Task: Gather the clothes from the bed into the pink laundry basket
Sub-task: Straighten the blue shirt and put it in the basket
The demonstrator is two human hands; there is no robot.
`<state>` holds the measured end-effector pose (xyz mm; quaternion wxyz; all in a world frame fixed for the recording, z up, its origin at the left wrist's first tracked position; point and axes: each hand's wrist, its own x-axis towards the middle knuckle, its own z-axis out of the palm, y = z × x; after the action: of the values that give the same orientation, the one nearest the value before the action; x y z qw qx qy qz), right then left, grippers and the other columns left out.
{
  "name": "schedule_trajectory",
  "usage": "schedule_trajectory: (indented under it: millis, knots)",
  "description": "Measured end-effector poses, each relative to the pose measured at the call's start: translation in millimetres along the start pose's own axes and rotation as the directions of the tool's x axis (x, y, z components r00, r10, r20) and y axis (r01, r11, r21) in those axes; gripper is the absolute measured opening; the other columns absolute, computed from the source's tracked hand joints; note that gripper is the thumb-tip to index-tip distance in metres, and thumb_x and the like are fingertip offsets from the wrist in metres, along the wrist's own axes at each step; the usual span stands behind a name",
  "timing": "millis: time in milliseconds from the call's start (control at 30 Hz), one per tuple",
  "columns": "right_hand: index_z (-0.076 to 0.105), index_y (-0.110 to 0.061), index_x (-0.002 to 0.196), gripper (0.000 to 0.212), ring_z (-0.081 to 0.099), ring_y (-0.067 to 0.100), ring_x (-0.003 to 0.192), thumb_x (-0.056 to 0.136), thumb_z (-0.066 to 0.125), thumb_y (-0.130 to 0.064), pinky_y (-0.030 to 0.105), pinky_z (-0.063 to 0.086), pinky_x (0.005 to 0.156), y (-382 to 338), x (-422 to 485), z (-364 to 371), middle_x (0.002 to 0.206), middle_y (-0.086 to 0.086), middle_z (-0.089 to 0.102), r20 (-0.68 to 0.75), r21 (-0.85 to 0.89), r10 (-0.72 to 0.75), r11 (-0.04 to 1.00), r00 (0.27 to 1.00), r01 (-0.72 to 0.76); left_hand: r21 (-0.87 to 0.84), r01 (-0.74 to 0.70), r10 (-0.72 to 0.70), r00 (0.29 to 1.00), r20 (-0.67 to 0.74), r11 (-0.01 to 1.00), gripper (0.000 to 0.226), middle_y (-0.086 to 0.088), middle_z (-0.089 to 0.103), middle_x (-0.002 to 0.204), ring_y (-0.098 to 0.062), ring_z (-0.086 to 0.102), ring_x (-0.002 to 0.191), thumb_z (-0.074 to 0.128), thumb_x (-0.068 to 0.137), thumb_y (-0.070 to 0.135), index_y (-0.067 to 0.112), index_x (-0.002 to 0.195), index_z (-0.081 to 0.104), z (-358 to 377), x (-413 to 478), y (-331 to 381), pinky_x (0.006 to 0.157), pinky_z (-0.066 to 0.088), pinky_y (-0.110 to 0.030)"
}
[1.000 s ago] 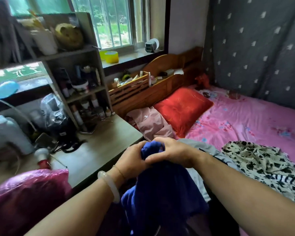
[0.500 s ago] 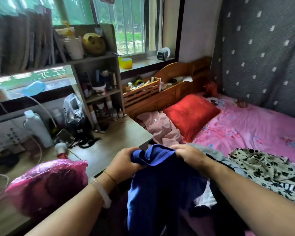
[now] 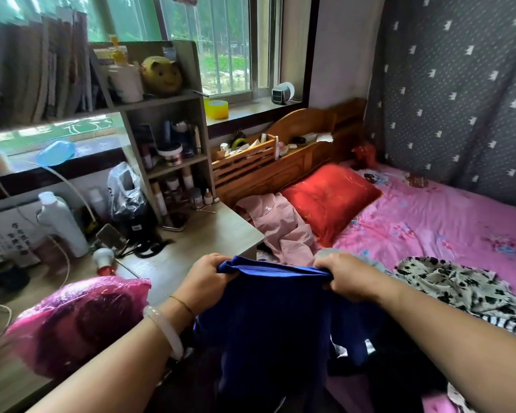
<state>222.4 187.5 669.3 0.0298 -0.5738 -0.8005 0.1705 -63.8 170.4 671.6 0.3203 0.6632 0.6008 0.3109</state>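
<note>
A dark blue garment [image 3: 268, 320] hangs in front of me, stretched by its top edge. My left hand [image 3: 204, 278] grips the left end of that edge and my right hand [image 3: 344, 275] grips the right end. On the bed with the pink sheet [image 3: 429, 222] lie a pale pink garment [image 3: 280, 225] beside the red pillow [image 3: 329, 196], a black-and-white patterned garment [image 3: 459, 290] at the right, and a grey piece partly hidden behind my right hand. No pink laundry basket shows in the view.
A wooden desk [image 3: 209, 234] stands at the left of the bed with a pink plastic bag [image 3: 75, 320], a white bottle [image 3: 60, 222], cables and a shelf unit [image 3: 173, 144] of cosmetics. A wooden headboard [image 3: 295, 150] and window lie behind; a dark patterned curtain [image 3: 459, 84] hangs at the right.
My hands were together, bunched on the blue garment. They have moved apart, spreading its top edge wide. My view has shifted left and up.
</note>
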Motion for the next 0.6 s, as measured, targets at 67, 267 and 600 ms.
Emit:
schedule_trajectory:
  millis: [67, 267, 600]
  knots:
    - [0.057, -0.029, 0.085, 0.025, 0.064, 0.018, 0.089, 0.07, 0.049, -0.011, 0.036, 0.053, 0.077, 10.0, -1.2, 0.3, 0.089, -0.008, 0.064, -0.013, -0.085, 0.024, 0.996, 1.0, -0.025, -0.053, 0.025, -0.023, 0.999, 0.024, 0.998, 0.012, -0.006, 0.071, 0.085, -0.018, 0.061, 0.079, 0.068, 0.086, 0.009, 0.019, 0.087, 0.074, 2.6, -1.8, 0.9, 0.082, 0.051, -0.04]
    - [0.064, -0.026, 0.079, 0.037, 0.058, 0.022, 0.084, 0.072, 0.042, 0.003, 0.025, 0.039, 0.069, 8.2, -14.9, -20.0, 0.086, 0.002, 0.064, -0.087, 0.015, 0.216, 0.976, 0.973, -0.215, 0.008, 0.07, -0.07, 0.995, 0.067, 0.998, 0.031, 0.007, 0.053, 0.059, -0.009, 0.046, 0.055, 0.084, 0.068, 0.021, 0.017, 0.066, 0.054, 7.4, -2.7, 11.9, 0.049, 0.038, -0.015]
    - [0.051, -0.008, 0.073, 0.021, 0.049, 0.025, 0.059, 0.084, 0.036, 0.002, 0.031, 0.042, 0.056, -25.4, 1.8, -0.8, 0.07, 0.014, 0.051, 0.365, 0.899, 0.403, 0.084, 0.839, -0.431, -0.488, 0.471, -0.54, 0.842, 0.001, 0.734, 0.032, -0.01, 0.054, 0.061, -0.019, 0.047, 0.044, 0.065, 0.089, 0.027, 0.007, 0.066, 0.055, 45.0, 5.2, 36.8, 0.048, 0.04, -0.024]
